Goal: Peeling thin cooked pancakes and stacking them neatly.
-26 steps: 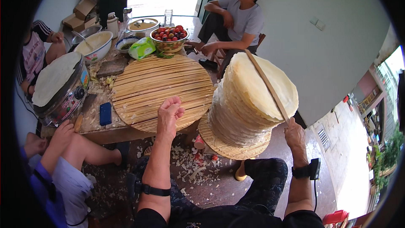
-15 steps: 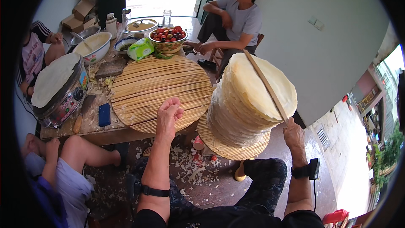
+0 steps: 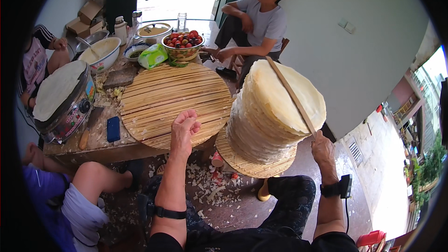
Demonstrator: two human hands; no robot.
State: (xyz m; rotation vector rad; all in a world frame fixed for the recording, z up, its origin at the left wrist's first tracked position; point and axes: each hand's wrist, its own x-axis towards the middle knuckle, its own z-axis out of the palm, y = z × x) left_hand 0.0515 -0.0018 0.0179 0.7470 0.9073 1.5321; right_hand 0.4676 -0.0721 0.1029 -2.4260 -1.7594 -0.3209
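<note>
My right hand (image 3: pixel 323 150) is closed round the near end of a long flat wooden stick (image 3: pixel 291 94). The stick lies slantwise across the top of a tall stack of thin round flatbreads (image 3: pixel 261 121). This stack leans a little and rests on a small round slatted mat (image 3: pixel 275 168). My left hand (image 3: pixel 183 130) hovers over the near edge of a large round slatted mat (image 3: pixel 175 98), its fingers curled in with nothing visible in them. At the far left, a round electric griddle (image 3: pixel 70 116) carries one pale flatbread (image 3: pixel 58 91).
Around the table (image 3: pixel 100 151) stand a batter bowl (image 3: pixel 105 53) with a ladle, a bowl of tomatoes (image 3: pixel 183 49), a green packet (image 3: pixel 153 56) and a blue phone (image 3: pixel 113 129). A person (image 3: pixel 261 23) sits beyond the stack; others sit at left. Scraps litter the floor (image 3: pixel 214 191).
The whole view has shifted slightly. My hands and the stick keep nearly the same place over the mat and stack. At lower left, the seated person in purple has leaned forward and moved an arm.
</note>
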